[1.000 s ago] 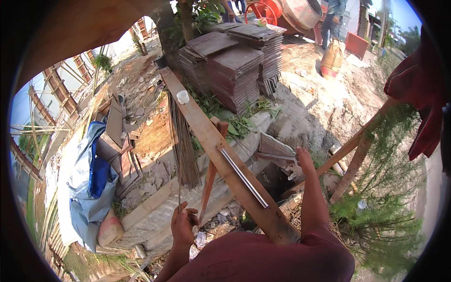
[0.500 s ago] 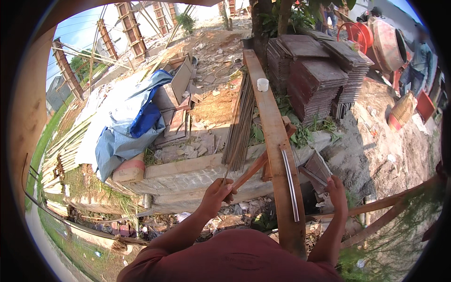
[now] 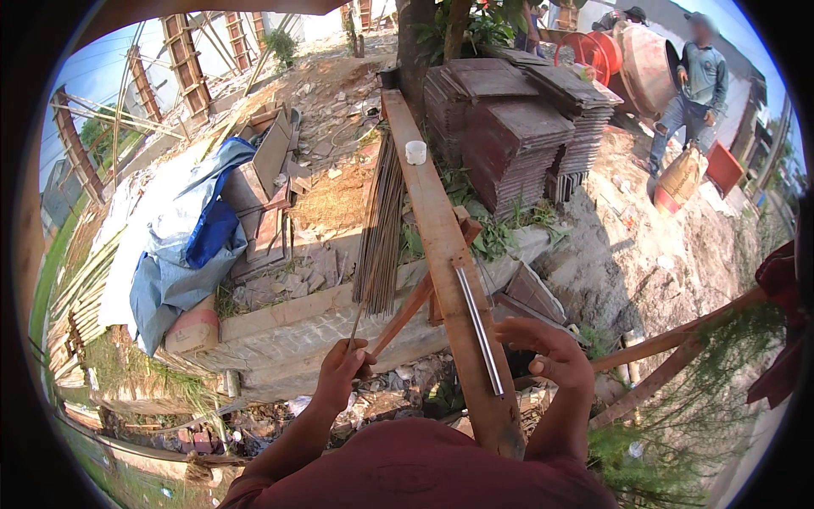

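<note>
My left hand (image 3: 341, 377) is closed round a thin steel rod (image 3: 359, 316), which runs up toward a bundle of similar rods (image 3: 380, 220) lying left of a long wooden plank (image 3: 432, 225). The plank stretches away from my body on wooden props (image 3: 411, 310). A shiny metal bar (image 3: 478, 331) lies fixed or resting lengthwise on its near half, and a small white cup (image 3: 415, 153) stands on its far half. My right hand (image 3: 551, 360) is open, fingers bent and apart, just right of the metal bar.
Stacked tiles (image 3: 517, 144) beside a tree, a tarp (image 3: 182, 271), a concrete ledge (image 3: 280, 343) above a rubble-filled ditch, a cement mixer (image 3: 636, 64), a person (image 3: 704, 85) near a sack (image 3: 678, 182), and wooden rails (image 3: 636, 348) with hanging red cloth at right.
The view has swung left since a second ago. My right hand has come back from farther out to beside the metal bar, fingers spreading. My left hand still grips the rod.
</note>
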`<state>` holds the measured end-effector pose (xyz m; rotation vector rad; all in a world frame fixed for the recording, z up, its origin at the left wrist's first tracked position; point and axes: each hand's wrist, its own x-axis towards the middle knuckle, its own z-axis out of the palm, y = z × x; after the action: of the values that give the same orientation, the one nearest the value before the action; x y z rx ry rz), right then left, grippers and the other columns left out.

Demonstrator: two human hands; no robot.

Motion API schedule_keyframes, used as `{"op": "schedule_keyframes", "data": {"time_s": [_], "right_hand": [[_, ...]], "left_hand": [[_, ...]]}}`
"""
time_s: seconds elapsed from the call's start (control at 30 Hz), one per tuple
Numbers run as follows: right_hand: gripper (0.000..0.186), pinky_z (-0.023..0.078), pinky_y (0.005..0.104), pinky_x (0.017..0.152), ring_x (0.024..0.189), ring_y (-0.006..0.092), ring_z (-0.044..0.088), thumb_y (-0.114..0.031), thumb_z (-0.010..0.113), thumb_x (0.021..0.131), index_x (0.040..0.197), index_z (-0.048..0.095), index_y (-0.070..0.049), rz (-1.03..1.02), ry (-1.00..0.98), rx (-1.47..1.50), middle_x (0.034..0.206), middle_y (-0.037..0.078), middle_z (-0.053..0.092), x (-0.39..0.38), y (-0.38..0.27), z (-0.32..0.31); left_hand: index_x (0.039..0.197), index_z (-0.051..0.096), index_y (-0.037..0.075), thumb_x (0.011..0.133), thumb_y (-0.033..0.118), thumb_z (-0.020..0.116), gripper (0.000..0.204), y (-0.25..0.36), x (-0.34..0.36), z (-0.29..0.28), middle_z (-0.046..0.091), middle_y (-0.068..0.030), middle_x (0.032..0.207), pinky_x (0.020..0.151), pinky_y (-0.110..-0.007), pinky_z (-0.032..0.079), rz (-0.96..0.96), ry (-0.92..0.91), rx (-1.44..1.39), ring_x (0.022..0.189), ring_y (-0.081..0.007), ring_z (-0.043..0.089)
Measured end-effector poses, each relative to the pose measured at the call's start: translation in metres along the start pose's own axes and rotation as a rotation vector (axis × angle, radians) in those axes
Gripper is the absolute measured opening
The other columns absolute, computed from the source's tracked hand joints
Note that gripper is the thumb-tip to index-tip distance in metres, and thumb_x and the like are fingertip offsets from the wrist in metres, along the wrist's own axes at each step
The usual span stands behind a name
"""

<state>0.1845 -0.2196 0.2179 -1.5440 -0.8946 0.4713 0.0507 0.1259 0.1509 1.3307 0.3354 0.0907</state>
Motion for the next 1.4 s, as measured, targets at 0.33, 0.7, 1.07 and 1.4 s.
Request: {"op": "schedule_keyframes", "data": {"time_s": [0.33,0.7,1.07,1.4], "right_hand": [[0.06,0.042,0.052,0.094,0.116,0.0404,0.053,-0.039,0.063,0.085,0.132,0.048,-0.004,-0.216,-0.337,0.462,0.126,0.022,0.054,-0.013,0.026,0.006],[0.038,0.037,0.0253,0.05,0.053,0.0068,0.047,-0.033,0.057,0.093,0.074,0.061,-0.001,0.208,0.683,-0.12,0.057,0.0,0.051,-0.008,0.082,0.03],[0.068,0.032,0.0453,0.106,0.131,0.0424,0.03,-0.017,0.07,0.074,0.133,0.039,-0.002,0.481,0.568,-0.767,0.141,0.028,0.03,0.014,0.133,0.058],[0.066,0.036,0.0479,0.101,0.124,0.0461,0.037,-0.017,0.062,0.082,0.138,0.031,-0.001,0.444,0.481,-0.822,0.137,0.031,0.031,0.009,0.18,0.085]], "left_hand": [[0.113,0.048,0.0,0.09,0.023,0.056,0.033,-0.001,0.005,-0.001,0.061,-0.0088,0.085,0.066,-0.028,0.046,0.011,-0.028,0.04,0.07,-0.0117,0.056],[0.111,0.05,0.0,0.087,0.03,0.061,0.04,0.002,0.012,0.003,0.061,-0.0087,0.085,0.066,-0.027,0.046,0.055,-0.045,0.042,0.07,-0.0123,0.056],[0.11,0.048,0.0,0.087,0.024,0.062,0.036,0.011,0.008,0.021,0.059,-0.0066,0.089,0.067,-0.026,0.046,-0.044,-0.044,0.138,0.072,-0.0107,0.055],[0.116,0.049,0.004,0.095,0.034,0.049,0.037,-0.034,-0.018,0.0,0.059,-0.004,0.09,0.064,-0.027,0.045,-0.24,-0.112,0.003,0.075,-0.0119,0.055]]}}
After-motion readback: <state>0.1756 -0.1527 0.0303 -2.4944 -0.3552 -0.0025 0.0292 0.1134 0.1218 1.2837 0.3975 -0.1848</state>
